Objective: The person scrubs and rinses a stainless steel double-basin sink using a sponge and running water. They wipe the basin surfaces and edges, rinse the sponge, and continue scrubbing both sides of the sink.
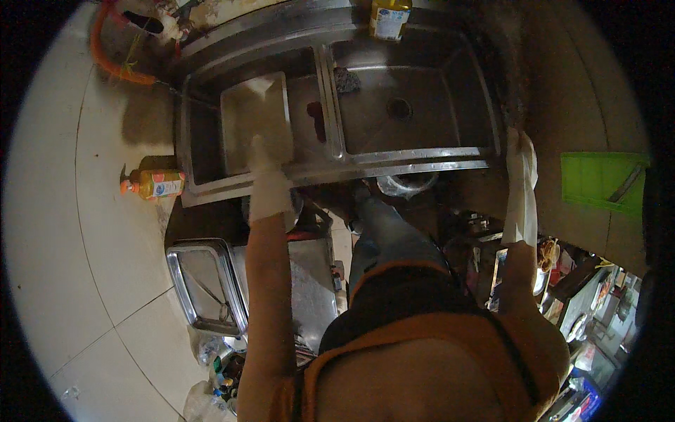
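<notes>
My left hand (259, 150), in a pale translucent glove, reaches over the front rim into the left basin of a steel double sink (329, 105). It is over a rectangular metal tray (240, 121) that lies in that basin; blur hides the fingers, and I cannot tell whether they grip it. A dark red object (317, 121) rests beside the tray, close to the divider. Outside the sink's right end is my right hand (521, 145), in a similar loose pale glove. Its fingers are dim, and whether it holds anything is unclear.
A steel wool scourer (348, 80) lies in the right basin near the drain (399, 109). One soap bottle (390, 21) stands at the back rim, another pump bottle (161, 184) left of the sink. An orange hose (113, 66), stacked metal trays (208, 287) and a green basket (601, 182) surround it.
</notes>
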The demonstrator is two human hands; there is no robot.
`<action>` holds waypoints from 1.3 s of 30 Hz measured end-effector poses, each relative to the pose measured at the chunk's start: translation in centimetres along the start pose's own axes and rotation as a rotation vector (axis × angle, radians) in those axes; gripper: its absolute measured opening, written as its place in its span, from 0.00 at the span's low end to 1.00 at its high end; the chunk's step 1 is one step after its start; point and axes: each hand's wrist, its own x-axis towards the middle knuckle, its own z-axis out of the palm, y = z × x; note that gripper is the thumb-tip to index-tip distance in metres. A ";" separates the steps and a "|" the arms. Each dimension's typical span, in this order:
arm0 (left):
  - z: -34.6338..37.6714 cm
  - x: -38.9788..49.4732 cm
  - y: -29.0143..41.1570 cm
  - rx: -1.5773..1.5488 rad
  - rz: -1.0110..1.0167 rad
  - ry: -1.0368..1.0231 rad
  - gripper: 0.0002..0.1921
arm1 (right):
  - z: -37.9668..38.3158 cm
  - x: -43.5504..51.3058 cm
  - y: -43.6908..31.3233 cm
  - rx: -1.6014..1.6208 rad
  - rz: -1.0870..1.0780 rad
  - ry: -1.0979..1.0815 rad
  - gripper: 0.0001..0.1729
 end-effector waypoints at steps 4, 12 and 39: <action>0.3 6.8 -7.5 0.064 0.442 0.063 0.46 | 1.9 -1.5 -6.0 0.053 0.010 -0.126 0.38; 10.6 -0.4 -12.4 1.113 0.521 0.453 0.30 | 22.4 2.8 -12.9 0.768 -0.023 -0.742 0.23; 10.3 2.0 -11.9 1.299 0.370 0.580 0.27 | 52.3 7.9 -17.6 0.308 -0.475 -0.814 0.28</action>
